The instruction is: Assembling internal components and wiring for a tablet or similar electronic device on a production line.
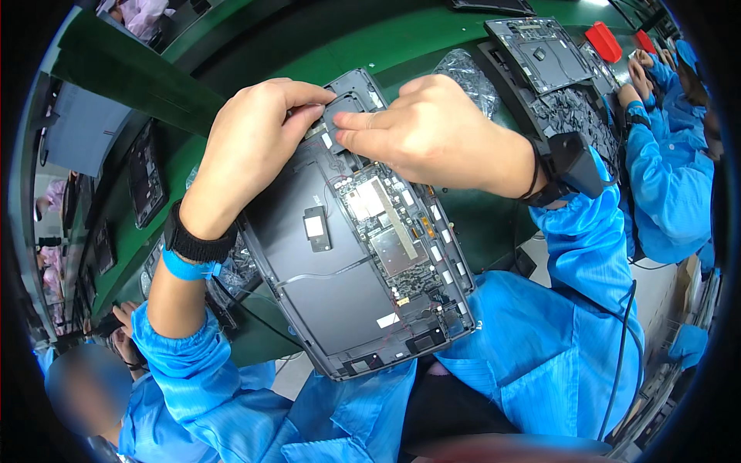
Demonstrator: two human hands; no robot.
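An opened tablet or laptop chassis [324, 255] lies tilted before me, its circuit board [386, 231] and flat dark battery panels exposed. My left hand [266, 135] reaches over its far left edge, thumb and forefinger pinched at a dark flat part [335, 116] at the far end. From the right, my right hand [432, 127] lays its closed-together fingertips on that same part. Thin red wires run close by. A small black module with a white label [316, 228] sits loose-looking on the battery panel. What lies under my fingertips is hidden.
Clear plastic wrap [468, 77] lies beyond my right hand. Another opened chassis [540, 54] rests at the far right, near a red bin [603, 42]. Dark panels [145, 174] stand on the green bench at left. Co-workers in blue sit on both sides. Black cords hang nearby.
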